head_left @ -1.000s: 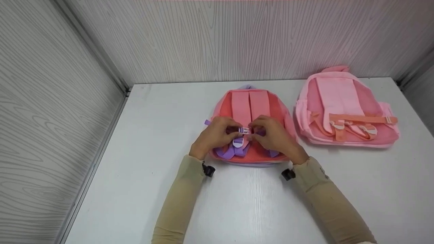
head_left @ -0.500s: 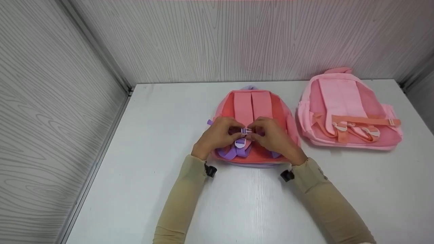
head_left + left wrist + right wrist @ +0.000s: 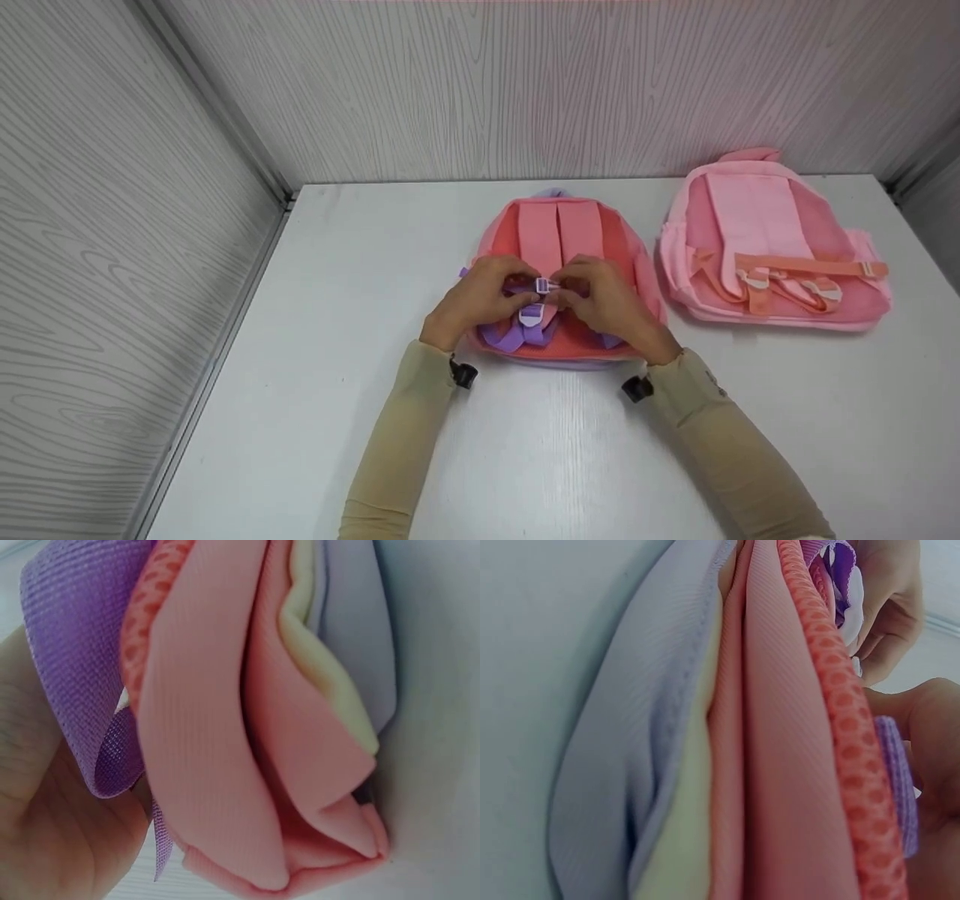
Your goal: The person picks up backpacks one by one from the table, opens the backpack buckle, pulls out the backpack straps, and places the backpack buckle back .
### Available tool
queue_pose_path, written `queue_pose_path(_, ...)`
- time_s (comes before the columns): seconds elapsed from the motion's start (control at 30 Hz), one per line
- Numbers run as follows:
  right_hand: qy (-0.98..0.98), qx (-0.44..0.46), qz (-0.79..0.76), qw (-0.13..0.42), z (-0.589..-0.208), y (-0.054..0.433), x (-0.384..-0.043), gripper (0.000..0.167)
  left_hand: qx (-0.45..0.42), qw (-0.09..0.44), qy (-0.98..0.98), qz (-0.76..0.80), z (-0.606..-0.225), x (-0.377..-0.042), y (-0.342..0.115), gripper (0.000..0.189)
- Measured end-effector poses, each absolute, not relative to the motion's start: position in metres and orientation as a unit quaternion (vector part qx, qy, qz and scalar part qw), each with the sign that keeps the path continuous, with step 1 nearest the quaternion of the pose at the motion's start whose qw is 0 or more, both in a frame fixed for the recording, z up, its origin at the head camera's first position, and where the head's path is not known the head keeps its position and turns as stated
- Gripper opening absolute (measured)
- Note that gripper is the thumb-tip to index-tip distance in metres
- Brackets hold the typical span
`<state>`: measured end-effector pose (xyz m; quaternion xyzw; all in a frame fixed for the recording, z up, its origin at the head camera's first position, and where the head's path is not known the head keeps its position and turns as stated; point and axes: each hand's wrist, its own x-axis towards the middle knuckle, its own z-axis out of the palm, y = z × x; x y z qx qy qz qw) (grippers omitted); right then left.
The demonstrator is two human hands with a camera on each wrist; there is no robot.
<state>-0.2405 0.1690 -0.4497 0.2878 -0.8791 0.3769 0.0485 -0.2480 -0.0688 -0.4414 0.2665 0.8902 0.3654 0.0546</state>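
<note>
Coral bag (image 3: 579, 240): mid-frame in my head cam, lying on white table (image 3: 360, 300), straps side up.
Buckle (image 3: 543, 286): white, over bag's back, btwn the fingertips of both hands.
L hand (image 3: 484, 294): thumb + fingers together, clamped on buckle's left end.
R hand (image 3: 604, 296): pinching buckle's right end; I get only part of the contact.
Slider (image 3: 531, 316): white, just below buckle.
Purple strap (image 3: 82, 652): looped, upper left in L wrist cam, alongside palm.
R wrist cam: I see bag's edge running top to bottom, fingers along right edge.
Pink bag (image 3: 772, 232): right side of head cam, just beside, w/ orange straps.
</note>
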Motion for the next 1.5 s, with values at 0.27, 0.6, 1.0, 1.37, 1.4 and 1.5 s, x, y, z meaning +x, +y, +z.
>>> queue_pose_path(0.27,-0.875,0.279,0.394,0.046,-0.4459,0.1694,-0.2404,0.013,0.284,0.060,0.892,0.347,-0.4426,-0.2515,-0.0716,0.025)
queue_pose_path(0.6,-0.880,0.268,0.390,0.035,-0.4441,0.1717,-0.2388,0.018,0.277,0.062,0.891,0.354,-0.4402,-0.2505,-0.0708,0.024)
queue_pose_path(1.0,-0.891,0.254,0.377,0.021,-0.4455,0.1703,-0.2370,0.026,0.273,0.073,0.891,0.355,-0.4397,-0.2496,-0.0701,0.025)
queue_pose_path(1.37,-0.880,0.267,0.388,0.051,-0.4489,0.1705,-0.2381,0.022,0.267,0.084,0.865,0.416,-0.4412,-0.2488,-0.0701,0.019)
queue_pose_path(1.4,-0.880,0.266,0.389,0.051,-0.4486,0.1706,-0.2380,0.022,0.264,0.084,0.866,0.416,-0.4410,-0.2485,-0.0701,0.020)
queue_pose_path(1.5,-0.881,0.264,0.390,0.050,-0.4484,0.1705,-0.2380,0.022,0.248,0.088,0.870,0.416,-0.4409,-0.2479,-0.0699,0.021)
